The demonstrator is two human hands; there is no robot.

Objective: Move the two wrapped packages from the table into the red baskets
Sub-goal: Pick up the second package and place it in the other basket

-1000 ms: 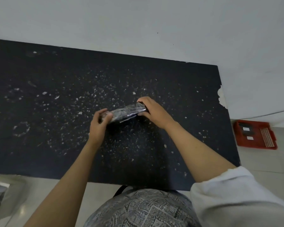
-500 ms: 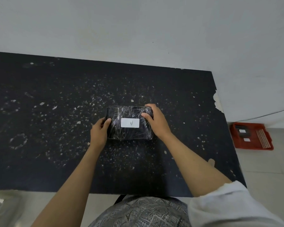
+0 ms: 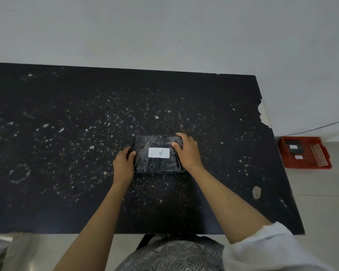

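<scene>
One wrapped package (image 3: pixel 158 154) lies flat on the black tabletop (image 3: pixel 67 133), near its middle, held between two bare hands. The package is a dark rectangular block under clear, creased film. On its upper face sits one white rectangular label (image 3: pixel 159 152) bearing a single handwritten letter "A", which reads inverted from the camera.

The left hand (image 3: pixel 123 165) rests against the package's left edge, thumb on the top face near the corner and fingers along the side. The right hand (image 3: pixel 188 151) covers the right edge, thumb on the top face beside the label and fingers curled over the far right corner. Each grip is partly closed around the package's edges; the package touches the tabletop.

The tabletop is black, flecked across its middle with many small pale chips and scuffs; larger worn patches show at its right edge.

One red basket (image 3: pixel 304 152) stands on the floor (image 3: pixel 321 202) to the right of the tabletop, well apart from the package. Inside it lie dark flat items carrying two small white labels; any writing on them is too small to read. A perforated panel occupies the basket's right part.

A pale wall (image 3: pixel 164 30) rises behind the tabletop, and one thin cable (image 3: pixel 311 129) runs along it above the basket. One white sleeve (image 3: pixel 262 249) covers the right upper arm; the left arm is bare. Patterned grey fabric (image 3: pixel 174 257) shows at the lower edge.
</scene>
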